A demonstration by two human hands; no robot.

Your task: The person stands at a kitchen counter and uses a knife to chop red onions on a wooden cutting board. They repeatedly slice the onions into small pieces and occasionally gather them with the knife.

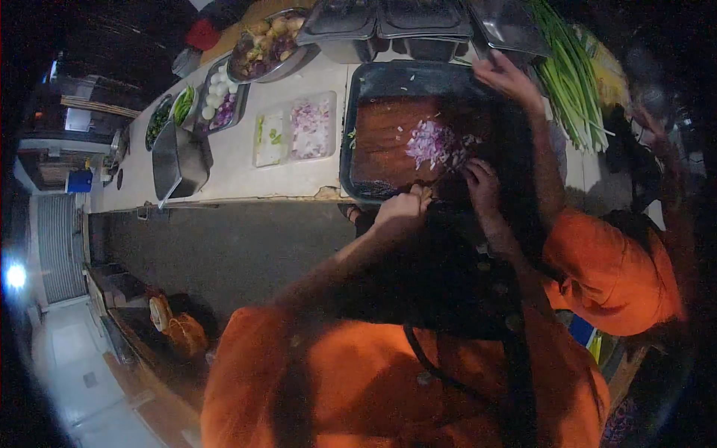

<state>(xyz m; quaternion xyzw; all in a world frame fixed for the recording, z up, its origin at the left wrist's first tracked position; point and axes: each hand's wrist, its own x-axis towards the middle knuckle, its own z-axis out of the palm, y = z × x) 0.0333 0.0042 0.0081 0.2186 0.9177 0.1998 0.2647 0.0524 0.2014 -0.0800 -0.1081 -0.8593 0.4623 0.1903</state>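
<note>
My left hand [400, 208] is closed around the light brown handle [426, 194] of what looks like a knife, at the front edge of a dark tray [346, 162]. Its blade is mostly lost in shadow. A heap of chopped red onion [428, 144] lies on the brown cutting board [378, 140] inside the tray. To the right of the handle, my right hand [483, 182] has its fingers bent down at the shaded end of the heap. Whether they grip a piece cannot be seen.
A co-worker's hand [510, 81] reaches in at the right, by a metal pan [507, 28] and spring onions [571, 84]. Leftward stand a divided plastic container [335, 131], a tray of peeled onions [221, 92], a bowl of unpeeled onions [269, 42] and a steel container [182, 162].
</note>
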